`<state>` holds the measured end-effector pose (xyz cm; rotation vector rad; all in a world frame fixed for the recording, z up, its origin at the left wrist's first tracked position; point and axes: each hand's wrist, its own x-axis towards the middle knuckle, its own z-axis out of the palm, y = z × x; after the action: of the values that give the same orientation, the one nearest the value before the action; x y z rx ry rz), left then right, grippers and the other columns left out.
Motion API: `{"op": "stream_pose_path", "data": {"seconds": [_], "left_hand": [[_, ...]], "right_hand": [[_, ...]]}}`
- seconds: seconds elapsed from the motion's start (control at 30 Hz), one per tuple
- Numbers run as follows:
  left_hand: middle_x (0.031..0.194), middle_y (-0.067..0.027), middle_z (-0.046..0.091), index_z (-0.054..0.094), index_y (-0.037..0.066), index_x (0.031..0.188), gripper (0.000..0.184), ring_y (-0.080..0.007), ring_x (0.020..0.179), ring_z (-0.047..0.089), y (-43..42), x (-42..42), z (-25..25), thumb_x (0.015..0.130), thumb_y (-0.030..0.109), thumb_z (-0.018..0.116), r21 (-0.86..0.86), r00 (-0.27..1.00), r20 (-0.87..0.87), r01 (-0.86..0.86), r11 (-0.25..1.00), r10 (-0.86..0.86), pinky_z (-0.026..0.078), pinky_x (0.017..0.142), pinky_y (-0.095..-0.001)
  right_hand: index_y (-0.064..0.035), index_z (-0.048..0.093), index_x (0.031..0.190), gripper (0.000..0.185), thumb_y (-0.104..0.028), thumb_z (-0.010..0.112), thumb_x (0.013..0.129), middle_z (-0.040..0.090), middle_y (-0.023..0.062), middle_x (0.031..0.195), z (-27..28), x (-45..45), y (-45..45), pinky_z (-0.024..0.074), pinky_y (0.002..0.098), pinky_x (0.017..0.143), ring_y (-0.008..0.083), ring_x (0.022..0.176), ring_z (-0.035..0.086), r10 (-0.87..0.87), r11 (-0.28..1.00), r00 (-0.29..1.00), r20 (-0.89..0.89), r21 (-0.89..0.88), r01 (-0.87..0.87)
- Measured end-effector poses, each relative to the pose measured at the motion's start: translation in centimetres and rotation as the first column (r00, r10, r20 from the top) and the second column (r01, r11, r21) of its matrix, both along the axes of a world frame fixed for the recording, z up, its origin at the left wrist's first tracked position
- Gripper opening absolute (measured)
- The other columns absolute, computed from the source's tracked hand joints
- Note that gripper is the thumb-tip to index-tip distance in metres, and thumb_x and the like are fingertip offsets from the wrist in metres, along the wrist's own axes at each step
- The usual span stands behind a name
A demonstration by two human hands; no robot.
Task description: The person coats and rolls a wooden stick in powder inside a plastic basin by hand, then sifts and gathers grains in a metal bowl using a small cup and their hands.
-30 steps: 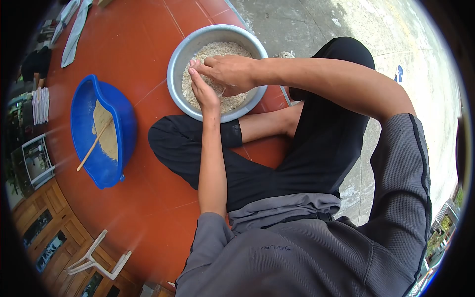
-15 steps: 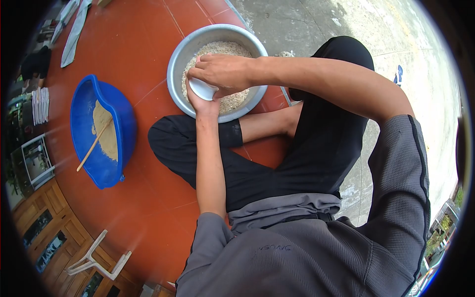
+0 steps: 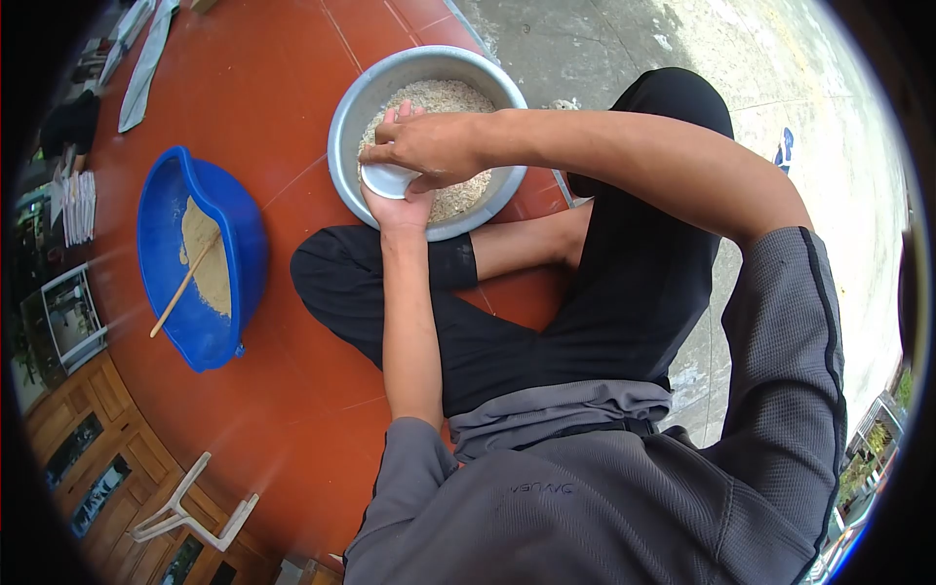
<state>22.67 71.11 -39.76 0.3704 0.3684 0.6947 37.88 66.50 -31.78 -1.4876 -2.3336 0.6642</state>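
Note:
A small white bowl (image 3: 388, 179) is held above the grainy, pale, flake-like material (image 3: 444, 97) in a large grey metal basin (image 3: 343, 146). My right hand (image 3: 434, 146) comes over the top, its fingers and thumb closed round the bowl's rim. Under the bowl lies my left hand (image 3: 398, 210), palm up, with fingertips stretched out beyond the right hand. The bowl appears to touch the left palm. What is inside the bowl is hard to make out.
On the red tiled floor (image 3: 302, 390) at the left stands a blue basin (image 3: 252, 234) holding tan powder (image 3: 210, 268) and a wooden stick (image 3: 180, 297). My crossed legs border the metal basin. A white plastic frame (image 3: 180, 517) lies lower left. Grey concrete (image 3: 556, 49) begins beyond the tiles.
Both hands have shifted slightly left with the bowl. The bowl has turned a little, and more of the left fingertips show past the right hand.

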Motion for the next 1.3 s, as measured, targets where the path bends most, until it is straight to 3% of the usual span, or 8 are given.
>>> {"op": "stream_pose_path", "data": {"seconds": [0.47, 0.53, 0.63, 0.73, 0.87, 1.23, 1.27, 1.3], "left_hand": [[0.177, -0.0130, 0.040, 0.039, 0.007, 0.170, 0.065, -0.0331, 0.164, 0.035, -0.1, -0.2, 0.3, 0.114, 0.041, 0.034, -0.002, 0.998, 0.065, -0.005, 1.000, 0.005, 0.029, 0.135, -0.0495], [0.173, -0.0116, 0.046, 0.046, 0.010, 0.166, 0.063, -0.0318, 0.161, 0.040, -0.1, -0.4, 0.8, 0.114, 0.042, 0.037, -0.032, 0.999, 0.032, -0.003, 0.999, 0.004, 0.033, 0.133, -0.0516], [0.163, -0.0090, 0.056, 0.056, 0.016, 0.159, 0.059, -0.0304, 0.154, 0.049, -0.9, -0.3, 2.0, 0.111, 0.047, 0.044, -0.185, 0.900, -0.400, -0.265, 0.946, 0.174, 0.041, 0.127, -0.0558], [0.155, -0.0072, 0.061, 0.061, 0.019, 0.153, 0.056, -0.0301, 0.148, 0.055, -0.5, -0.4, 0.9, 0.109, 0.052, 0.048, -0.187, 0.860, -0.472, -0.313, 0.931, 0.195, 0.046, 0.120, -0.0583], [0.154, -0.0055, 0.063, 0.062, 0.019, 0.151, 0.051, -0.0312, 0.144, 0.058, -0.1, -0.7, 0.2, 0.112, 0.048, 0.046, -0.292, 0.949, -0.279, -0.231, 0.928, 0.149, 0.050, 0.116, -0.0551], [0.142, -0.0084, 0.072, 0.066, 0.012, 0.145, 0.047, -0.0304, 0.136, 0.065, 0.2, 0.1, 0.8, 0.114, 0.040, 0.045, -0.205, 0.944, -0.267, -0.250, 0.946, 0.191, 0.052, 0.114, -0.0506], [0.142, -0.0088, 0.071, 0.065, 0.011, 0.146, 0.048, -0.0301, 0.136, 0.065, 0.2, 0.2, 0.8, 0.114, 0.039, 0.044, -0.183, 0.943, -0.266, -0.252, 0.950, 0.199, 0.052, 0.114, -0.0502], [0.143, -0.0106, 0.071, 0.064, 0.008, 0.147, 0.050, -0.0297, 0.137, 0.064, 0.2, 0.6, 0.6, 0.115, 0.039, 0.043, -0.008, 0.904, -0.339, -0.280, 0.960, 0.261, 0.050, 0.116, -0.0493]], "right_hand": [[-0.0062, 0.057, 0.157, 0.083, -0.019, 0.090, 0.083, 0.063, 0.0237, 0.137, 0.9, 0.0, 0.6, 0.0523, 0.0532, 0.109, 0.0441, 0.125, 0.066, -0.030, 0.998, 0.999, -0.018, -0.055, 0.029], [-0.0060, 0.059, 0.156, 0.081, -0.024, 0.089, 0.083, 0.064, 0.0238, 0.135, 0.9, 0.2, 0.9, 0.0517, 0.0530, 0.109, 0.0451, 0.125, 0.066, -0.066, 0.996, 0.995, -0.075, -0.067, 0.061], [-0.0061, 0.061, 0.153, 0.079, -0.036, 0.088, 0.085, 0.069, 0.0269, 0.130, 0.8, 0.6, 1.4, 0.0538, 0.0532, 0.107, 0.0460, 0.123, 0.069, -0.114, 0.993, 0.983, -0.142, -0.056, 0.107], [-0.0026, 0.062, 0.149, 0.078, -0.045, 0.085, 0.088, 0.072, 0.0297, 0.125, 0.2, 0.8, 2.0, 0.0549, 0.0534, 0.106, 0.0471, 0.119, 0.071, -0.164, 0.986, 0.957, -0.238, -0.033, 0.161], [0.0044, 0.060, 0.145, 0.083, -0.054, 0.082, 0.091, 0.074, 0.0323, 0.123, -0.3, 1.1, 2.7, 0.0552, 0.0533, 0.106, 0.0485, 0.119, 0.071, -0.219, 0.972, 0.918, -0.332, 0.008, 0.235], [0.0047, 0.061, 0.144, 0.085, -0.066, 0.073, 0.097, 0.074, 0.0327, 0.124, 1.1, 2.0, 3.1, 0.0561, 0.0521, 0.105, 0.0457, 0.119, 0.073, -0.448, 0.890, 0.837, -0.313, -0.244, 0.385], [0.0048, 0.061, 0.144, 0.086, -0.067, 0.073, 0.097, 0.075, 0.0326, 0.124, 1.2, 2.0, 3.1, 0.0558, 0.0519, 0.105, 0.0457, 0.119, 0.073, -0.468, 0.875, 0.825, -0.318, -0.297, 0.383], [0.0045, 0.062, 0.144, 0.086, -0.067, 0.072, 0.097, 0.075, 0.0327, 0.125, 0.7, 2.1, 3.2, 0.0555, 0.0520, 0.106, 0.0457, 0.119, 0.073, -0.462, 0.886, 0.837, -0.293, -0.198, 0.419]]}}
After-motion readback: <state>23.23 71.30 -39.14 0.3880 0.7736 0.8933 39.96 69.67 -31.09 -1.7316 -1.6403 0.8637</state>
